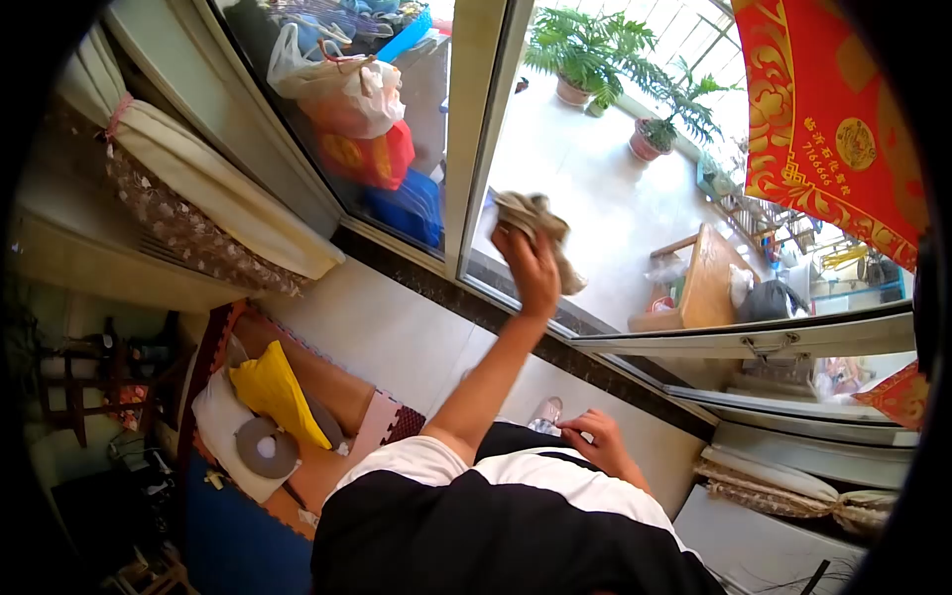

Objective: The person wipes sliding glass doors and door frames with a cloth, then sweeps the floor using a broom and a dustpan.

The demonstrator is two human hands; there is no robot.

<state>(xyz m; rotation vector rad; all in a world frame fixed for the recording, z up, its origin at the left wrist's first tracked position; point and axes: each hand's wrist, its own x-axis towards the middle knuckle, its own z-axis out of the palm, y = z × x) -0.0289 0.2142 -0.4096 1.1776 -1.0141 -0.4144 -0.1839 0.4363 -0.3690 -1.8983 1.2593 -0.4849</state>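
My left hand (532,270) is stretched out in front of me, its fingers wrapped round a crumpled beige-brown cloth (535,216). The cloth is bunched above the fingers and hangs down on the right side of the hand. It is in front of the glass door (595,178), just right of the pale upright frame (474,129); whether it touches the glass I cannot tell. Low near my body is my right hand (598,440), loosely curled with thumb and fingers apart, and nothing shows in it.
Behind the glass are potted plants (585,55), a wooden table (699,283) and stacked bags (357,94). A red printed banner (843,129) hangs at upper right. A tied curtain (213,183) is on the left. On the floor mat (342,382) lies a yellow cushion (280,392).
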